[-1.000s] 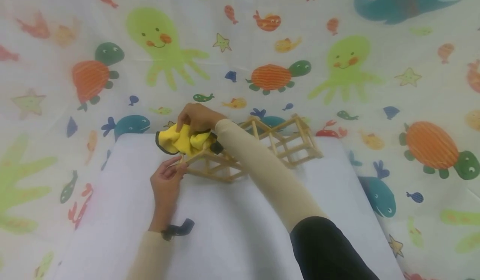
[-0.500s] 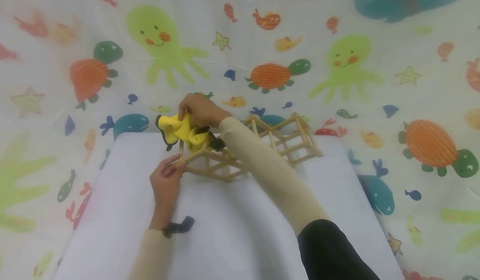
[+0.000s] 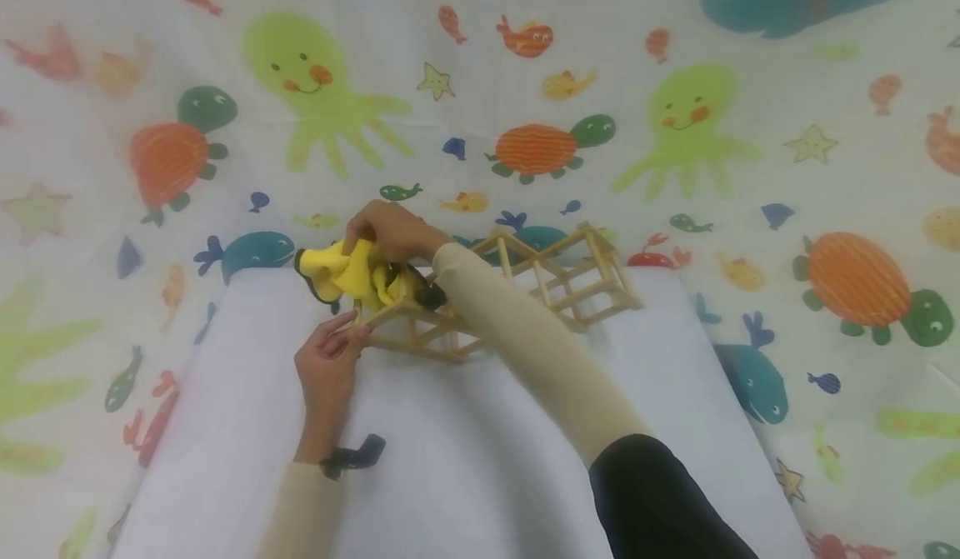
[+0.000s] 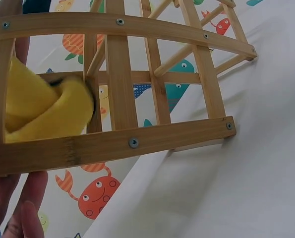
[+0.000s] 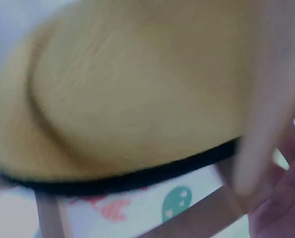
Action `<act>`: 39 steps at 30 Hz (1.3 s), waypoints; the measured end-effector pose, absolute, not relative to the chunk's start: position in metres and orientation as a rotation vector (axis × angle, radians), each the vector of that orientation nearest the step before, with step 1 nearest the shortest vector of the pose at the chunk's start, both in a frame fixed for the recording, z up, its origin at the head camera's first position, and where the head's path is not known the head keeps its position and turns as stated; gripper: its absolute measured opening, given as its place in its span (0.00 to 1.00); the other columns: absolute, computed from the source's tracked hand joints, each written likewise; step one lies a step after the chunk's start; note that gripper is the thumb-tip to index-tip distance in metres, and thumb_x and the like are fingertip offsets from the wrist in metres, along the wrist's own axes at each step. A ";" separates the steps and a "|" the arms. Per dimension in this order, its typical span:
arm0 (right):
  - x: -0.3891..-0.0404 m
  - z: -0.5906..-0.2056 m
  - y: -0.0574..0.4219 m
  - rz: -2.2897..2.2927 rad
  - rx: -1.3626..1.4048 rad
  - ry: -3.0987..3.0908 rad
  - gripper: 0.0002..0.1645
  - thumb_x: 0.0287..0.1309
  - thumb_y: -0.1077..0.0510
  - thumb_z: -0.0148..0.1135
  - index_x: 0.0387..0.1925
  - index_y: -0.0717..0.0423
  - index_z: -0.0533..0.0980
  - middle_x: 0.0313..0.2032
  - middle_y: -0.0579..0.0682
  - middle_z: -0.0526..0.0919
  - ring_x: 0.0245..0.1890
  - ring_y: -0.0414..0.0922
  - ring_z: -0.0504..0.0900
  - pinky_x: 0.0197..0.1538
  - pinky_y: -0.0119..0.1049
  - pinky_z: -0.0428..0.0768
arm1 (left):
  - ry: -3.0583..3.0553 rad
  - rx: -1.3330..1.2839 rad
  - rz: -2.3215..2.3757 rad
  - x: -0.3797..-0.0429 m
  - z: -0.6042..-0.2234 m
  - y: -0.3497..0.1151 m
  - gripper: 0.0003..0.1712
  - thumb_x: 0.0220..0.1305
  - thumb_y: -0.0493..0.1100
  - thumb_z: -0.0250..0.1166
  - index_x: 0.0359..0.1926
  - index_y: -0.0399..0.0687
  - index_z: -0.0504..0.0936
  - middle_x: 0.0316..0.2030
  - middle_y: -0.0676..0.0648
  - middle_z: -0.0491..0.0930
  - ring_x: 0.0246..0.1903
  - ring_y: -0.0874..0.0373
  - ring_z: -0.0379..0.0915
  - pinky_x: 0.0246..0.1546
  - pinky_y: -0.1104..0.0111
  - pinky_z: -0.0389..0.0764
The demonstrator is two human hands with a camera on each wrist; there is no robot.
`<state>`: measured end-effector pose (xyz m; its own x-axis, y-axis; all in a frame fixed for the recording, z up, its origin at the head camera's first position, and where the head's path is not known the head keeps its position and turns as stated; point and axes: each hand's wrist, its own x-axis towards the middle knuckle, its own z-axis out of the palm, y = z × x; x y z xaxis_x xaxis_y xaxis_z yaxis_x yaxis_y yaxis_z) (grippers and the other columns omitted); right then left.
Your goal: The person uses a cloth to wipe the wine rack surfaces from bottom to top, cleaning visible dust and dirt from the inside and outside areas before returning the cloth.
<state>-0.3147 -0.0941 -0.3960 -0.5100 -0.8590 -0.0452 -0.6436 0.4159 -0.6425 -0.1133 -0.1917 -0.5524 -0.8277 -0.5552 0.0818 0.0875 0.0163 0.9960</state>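
Note:
My right hand [image 3: 393, 230] pinches a yellow cloth with dark edging [image 3: 330, 269] over the left end of a wooden lattice rack [image 3: 412, 351]. The bunched cloth drapes across the rack's end bars, and its left side hangs past them. In the left wrist view, folds of the cloth [image 4: 63, 109] show behind the screwed slats. My left hand [image 3: 328, 367] grips the rack's near left corner between thumb and fingers. Close up in the right wrist view, the blurred cloth [image 5: 137, 99] fills most of the picture, with a finger in front at the right.
The rack stretches in a zigzag toward the back right of a white table [image 3: 600, 426]. Behind the table hangs a curtain printed with sea animals [image 3: 480, 67]. A dark strap [image 3: 352, 456] circles my left wrist, with a piece jutting right.
My right hand lifted the cloth a little, then came down again slightly to the left, and the cloth's folds shifted. The left hand keeps its grip on the rack's corner.

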 end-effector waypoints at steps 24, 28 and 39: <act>-0.333 -0.344 0.080 -2.291 -0.854 1.919 0.25 0.59 0.80 0.66 0.51 0.52 0.86 0.55 0.51 0.86 0.52 0.48 0.85 0.57 0.36 0.86 | -1.854 0.493 -1.860 -0.126 -0.562 -0.199 0.23 0.65 0.43 0.77 0.60 0.44 0.86 0.37 0.60 0.93 0.35 0.67 0.90 0.33 0.78 0.86; -0.330 -0.351 0.117 -2.394 -0.763 1.917 0.27 0.58 0.81 0.65 0.49 0.49 0.87 0.53 0.49 0.86 0.49 0.46 0.85 0.50 0.32 0.87 | -1.884 0.500 -1.827 -0.123 -0.563 -0.202 0.24 0.65 0.43 0.76 0.61 0.47 0.85 0.38 0.62 0.92 0.37 0.68 0.89 0.33 0.78 0.85; -0.321 -0.366 0.204 -2.718 -0.480 1.841 0.27 0.62 0.82 0.60 0.53 0.54 0.84 0.54 0.54 0.85 0.52 0.48 0.86 0.55 0.34 0.88 | -1.928 0.471 -1.848 -0.127 -0.563 -0.199 0.24 0.67 0.46 0.75 0.63 0.50 0.84 0.41 0.61 0.92 0.39 0.65 0.88 0.35 0.77 0.83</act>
